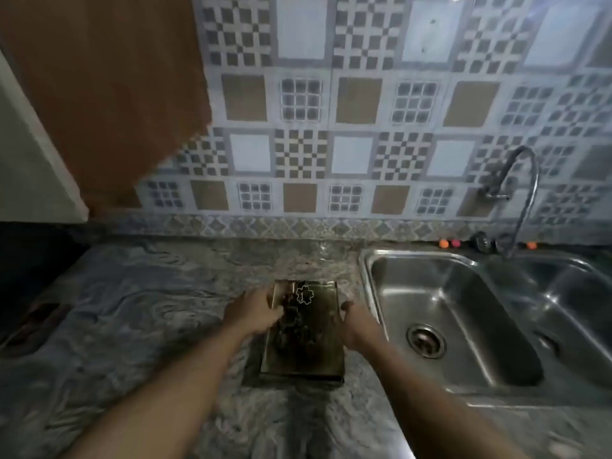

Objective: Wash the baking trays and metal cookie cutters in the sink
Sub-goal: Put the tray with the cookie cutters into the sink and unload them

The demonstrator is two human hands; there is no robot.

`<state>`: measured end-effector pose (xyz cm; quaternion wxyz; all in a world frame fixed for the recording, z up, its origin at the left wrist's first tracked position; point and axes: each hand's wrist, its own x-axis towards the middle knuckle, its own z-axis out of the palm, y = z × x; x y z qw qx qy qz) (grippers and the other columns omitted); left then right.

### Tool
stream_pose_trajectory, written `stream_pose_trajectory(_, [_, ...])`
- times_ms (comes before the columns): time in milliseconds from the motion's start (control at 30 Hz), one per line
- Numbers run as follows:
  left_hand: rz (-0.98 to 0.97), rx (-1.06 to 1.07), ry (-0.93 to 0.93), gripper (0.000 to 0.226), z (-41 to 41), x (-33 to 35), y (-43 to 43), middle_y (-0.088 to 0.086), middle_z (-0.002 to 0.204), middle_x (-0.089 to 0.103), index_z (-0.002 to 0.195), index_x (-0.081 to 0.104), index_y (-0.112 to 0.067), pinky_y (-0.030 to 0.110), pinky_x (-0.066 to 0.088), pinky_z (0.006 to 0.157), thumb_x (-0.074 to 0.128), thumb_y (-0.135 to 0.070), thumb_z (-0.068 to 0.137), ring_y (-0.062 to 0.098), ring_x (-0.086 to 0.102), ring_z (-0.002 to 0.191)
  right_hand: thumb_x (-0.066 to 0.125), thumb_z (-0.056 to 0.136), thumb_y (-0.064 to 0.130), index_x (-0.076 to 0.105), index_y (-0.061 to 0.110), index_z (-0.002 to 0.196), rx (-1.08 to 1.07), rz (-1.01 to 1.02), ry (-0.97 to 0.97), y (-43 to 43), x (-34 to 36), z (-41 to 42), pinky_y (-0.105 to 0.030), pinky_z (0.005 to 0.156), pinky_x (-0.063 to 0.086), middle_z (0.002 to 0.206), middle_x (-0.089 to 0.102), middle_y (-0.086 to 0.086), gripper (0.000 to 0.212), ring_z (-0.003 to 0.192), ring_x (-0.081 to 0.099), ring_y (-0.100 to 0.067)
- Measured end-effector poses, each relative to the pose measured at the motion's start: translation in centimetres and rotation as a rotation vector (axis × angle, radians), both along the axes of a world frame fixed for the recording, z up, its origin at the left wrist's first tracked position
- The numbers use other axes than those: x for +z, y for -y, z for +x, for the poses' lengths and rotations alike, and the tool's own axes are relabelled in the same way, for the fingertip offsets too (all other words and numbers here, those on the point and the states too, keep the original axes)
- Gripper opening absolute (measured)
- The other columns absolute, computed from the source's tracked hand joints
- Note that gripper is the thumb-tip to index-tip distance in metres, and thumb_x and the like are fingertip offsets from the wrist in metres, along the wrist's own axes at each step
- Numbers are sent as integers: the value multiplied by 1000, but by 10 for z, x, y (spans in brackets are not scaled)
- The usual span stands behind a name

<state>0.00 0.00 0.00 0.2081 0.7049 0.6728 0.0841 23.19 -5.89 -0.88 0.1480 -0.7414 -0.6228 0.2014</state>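
Metal edges are held on both sides: the left hand (256, 311) curls its fingers over the left rim of the baking tray (303, 356); the right hand (352, 323) closes on the right rim, thumb uppermost; neither hand is free. The tray lies lengthwise on the table (132, 309), just left of the sink (367, 270); whether it is already lifted clear cannot be told.

Tray contents: one flower-shaped cookie cutter (304, 295) lies loose near the far end; a dark cluster (294, 326) fills the middle, probably more cutters, too dim to separate.

Hazards, as judged:
- Both grips sit on the far half; the near end may droop on lifting; loose cutters would then slide toward the person and off the shallow rim.
- Tilting while crossing the sink rim would spill cutters onto the table or into the basin; small ones could lodge at the drain (425, 341).
- A tray corner may strike the rim; carry it level.

Sink contents: the near basin shows only its drain; no water is seen running from the tap (526, 180).
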Motion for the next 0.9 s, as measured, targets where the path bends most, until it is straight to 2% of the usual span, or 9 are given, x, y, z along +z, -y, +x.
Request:
stream_pose_trajectory(133, [-109,49,112,57,9,-30,1,8,137,53,137,48,-23,33,45,100,64,-44,87,28,53,123,47,94,47,47,15,130,-75,-35,-131,-7,-40,4,-38,91,50,125,62,-12,48,111,60,-30])
stream_pose_trajectory(233, [-136,123,130,69,13,-54,1,10,147,46,151,31,-22,36,39,105,59,-43,92,33,46,132,42,94,53,38,20,137,-123,-35,-163,-12,-60,5,-43,94,48,131,58,-11,55,115,57,-32])
stream_pose_trajectory(300, [-140,136,137,71,14,-67,-2,11,151,42,154,25,-23,38,37,107,56,-45,94,33,43,135,39,93,58,32,23,141,-136,-22,-168,-13,-62,4,-45,96,47,134,55,-10,60,119,56,-31])
stream_pose_trajectory(400, [-110,90,129,68,17,-70,2,7,158,30,157,14,-28,41,31,113,47,-44,99,31,34,142,41,95,56,33,30,140,-133,21,-225,-16,-65,-2,-41,93,47,127,60,-8,52,113,59,-30])
stream_pose_trajectory(467, [-114,65,204,65,20,-73,6,3,161,24,156,6,-34,45,29,114,42,-40,103,31,29,145,42,94,58,31,37,138,-121,49,-283,-18,-70,-7,-41,88,50,117,61,-8,50,106,61,-29])
stream_pose_trajectory(533, [-116,68,286,62,22,-80,7,5,159,28,155,3,-39,47,33,112,38,-37,104,31,35,142,38,93,61,23,42,142,-110,40,-294,-19,-75,-11,-43,87,52,113,59,-10,55,101,62,-30])
stream_pose_trajectory(600, [-99,87,292,60,25,-85,7,9,156,35,155,2,-39,48,37,111,35,-37,105,32,42,137,34,95,61,15,43,149,-93,7,-263,-19,-77,-15,-43,94,49,120,53,-15,60,107,57,-31])
stream_pose_trajectory(800, [-67,181,299,56,34,-86,7,11,158,32,157,7,-33,44,25,116,31,-33,106,32,27,146,24,92,69,19,35,151,-141,-2,-257,-22,-87,-21,-50,106,37,134,41,-21,68,127,40,-38])
stream_pose_trajectory(900, [-65,205,403,55,37,-87,7,9,155,36,156,12,-33,40,31,113,34,-30,106,29,38,139,23,90,72,17,37,151,-163,-13,-323,-23,-91,-20,-51,106,36,133,41,-18,70,126,40,-37])
